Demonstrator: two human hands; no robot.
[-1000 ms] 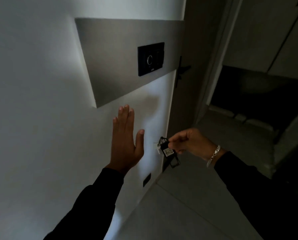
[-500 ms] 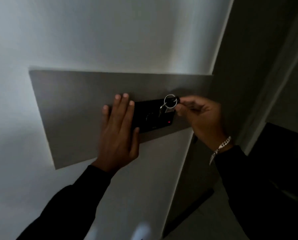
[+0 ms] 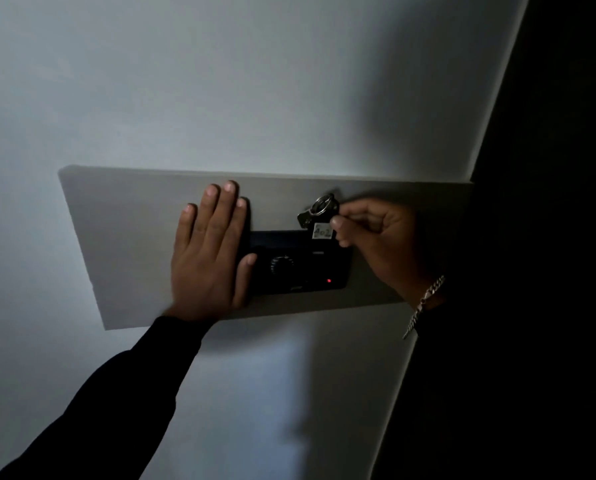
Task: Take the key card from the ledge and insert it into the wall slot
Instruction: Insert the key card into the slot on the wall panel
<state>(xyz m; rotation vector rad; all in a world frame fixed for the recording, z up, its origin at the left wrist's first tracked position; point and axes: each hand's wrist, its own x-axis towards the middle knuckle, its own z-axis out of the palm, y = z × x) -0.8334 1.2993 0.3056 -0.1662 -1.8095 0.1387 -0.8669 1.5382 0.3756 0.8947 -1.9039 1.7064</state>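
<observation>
Black and tagged, the key card point(image 3: 319, 225) sits pinched in the right hand point(image 3: 381, 244) fingers at the wall slot point(image 3: 319, 252) on the panel's top edge — keep it vertical, press straight down. The left hand point(image 3: 211, 254) lies flat, fingers spread — steadying.

Wall slot point(image 3: 319, 252) — too dim.

Beside the right hand point(image 3: 379, 244): shiny metal key ring point(image 3: 320, 204), matt white paper tag point(image 3: 323, 231), glossy black plastic wall unit point(image 3: 300, 263). Under the left hand point(image 3: 210, 251): smooth matt grey panel point(image 3: 127, 237). At the right wrist: glinting metal chain bracelet point(image 3: 424, 303).
</observation>
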